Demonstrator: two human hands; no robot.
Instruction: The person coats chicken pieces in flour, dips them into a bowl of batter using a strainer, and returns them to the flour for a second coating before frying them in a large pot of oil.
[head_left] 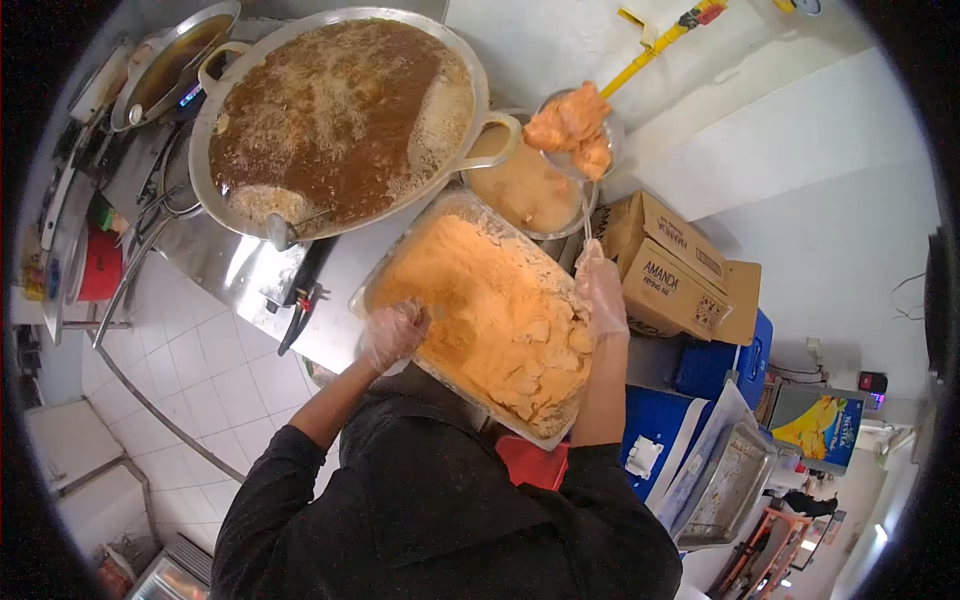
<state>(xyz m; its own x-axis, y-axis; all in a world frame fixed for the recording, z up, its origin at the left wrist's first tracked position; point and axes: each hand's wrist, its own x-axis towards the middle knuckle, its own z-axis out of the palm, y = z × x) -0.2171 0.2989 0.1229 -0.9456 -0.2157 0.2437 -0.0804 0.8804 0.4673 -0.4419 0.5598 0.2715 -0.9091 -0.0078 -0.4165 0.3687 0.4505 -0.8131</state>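
Observation:
In a clear plastic glove, my right hand [600,288] grips the handle of a strainer ladle [586,210]. Its bowl holds several raw, orange-tinted pieces, apparently chicken [572,128], raised above a pot of cloudy tan liquid [520,188]. My left hand [393,335], also gloved, is over the near left side of a rectangular tub [480,407] with its fingers curled; whether anything is inside them is hidden. Orange breading flour [470,285] fills the tub, smooth at the far end and lumpy toward the right.
A wide pan of bubbling brown oil [330,110] stands at upper left, with a ladle [282,232] resting at its near edge. Cardboard boxes [665,265] and blue containers [660,430] are on the right. A hose [170,425] crosses the tiled floor.

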